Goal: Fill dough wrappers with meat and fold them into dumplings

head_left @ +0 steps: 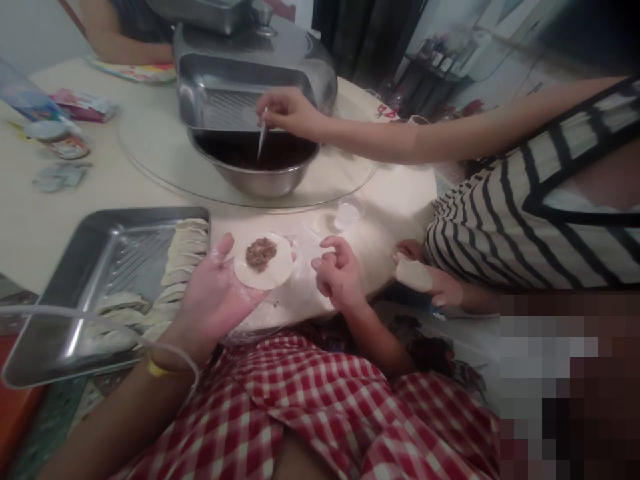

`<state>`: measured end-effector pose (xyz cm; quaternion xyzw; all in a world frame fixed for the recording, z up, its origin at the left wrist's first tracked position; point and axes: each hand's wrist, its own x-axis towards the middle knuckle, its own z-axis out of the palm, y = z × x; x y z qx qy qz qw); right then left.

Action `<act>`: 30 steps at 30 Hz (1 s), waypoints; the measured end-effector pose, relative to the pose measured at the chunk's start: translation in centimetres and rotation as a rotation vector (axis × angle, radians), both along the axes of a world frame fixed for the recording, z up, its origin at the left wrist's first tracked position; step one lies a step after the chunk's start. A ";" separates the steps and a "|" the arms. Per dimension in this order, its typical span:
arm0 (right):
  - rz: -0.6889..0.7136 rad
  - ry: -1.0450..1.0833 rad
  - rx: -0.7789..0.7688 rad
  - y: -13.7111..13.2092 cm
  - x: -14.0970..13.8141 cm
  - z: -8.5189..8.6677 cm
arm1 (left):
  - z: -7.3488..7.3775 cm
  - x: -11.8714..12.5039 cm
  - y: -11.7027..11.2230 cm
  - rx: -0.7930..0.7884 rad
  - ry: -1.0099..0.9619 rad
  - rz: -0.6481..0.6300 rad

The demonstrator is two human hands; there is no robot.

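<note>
My left hand point(213, 293) is palm up with fingers spread, and a round dumpling wrapper point(265, 267) lies on its fingers with a lump of brown meat filling point(261, 253) in the middle. My right hand point(337, 273) hovers just right of the wrapper, fingers loosely curled, holding nothing I can see. Both hands are above the near edge of the white table point(50, 220).
A steel tray point(95, 267) with several folded dumplings point(180, 260) sits at my left. A steel bowl point(260, 173) of dark filling stands on a glass turntable. A person in a striped top reaches a utensil point(262, 137) into it and holds a wrapper point(414, 275).
</note>
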<state>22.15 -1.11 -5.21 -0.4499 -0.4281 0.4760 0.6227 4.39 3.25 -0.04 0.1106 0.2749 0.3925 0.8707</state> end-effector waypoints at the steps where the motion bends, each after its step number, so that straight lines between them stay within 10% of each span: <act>1: -0.056 -0.167 0.121 0.0 0.2 -0.3 | 0.1 0.0 -0.1 0.001 -0.001 -0.018; 5: -0.149 -0.873 0.591 0.1 0.6 -1.4 | 0.4 -0.1 -0.4 0.009 -0.047 -0.074; 10: -0.307 -1.108 0.842 0.5 0.3 -1.8 | 0.6 0.0 -0.6 -0.028 -0.071 -0.117; 30: -0.201 -1.176 0.853 1.2 0.9 -2.9 | 0.7 1.1 -1.2 -0.027 -0.002 -0.099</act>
